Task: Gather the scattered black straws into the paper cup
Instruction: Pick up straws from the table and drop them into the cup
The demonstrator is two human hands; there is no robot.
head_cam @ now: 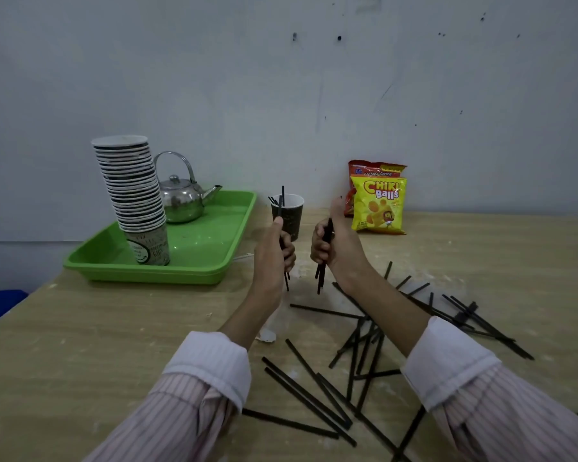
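Note:
A dark paper cup (291, 215) stands on the wooden table near the wall, with a few black straws poking out of its mouth. My left hand (274, 251) grips a few black straws upright just in front of the cup. My right hand (331, 245) holds another small bunch of black straws, their ends hanging below the fist. Several loose black straws (357, 355) lie scattered on the table (97, 345) below and to the right of my arms.
A green tray (201, 261) at the left carries a tall stack of paper cups (134, 195) and a metal kettle (181, 198). Two snack bags (377, 205) lean against the wall right of the cup. The table's left edge runs near the tray.

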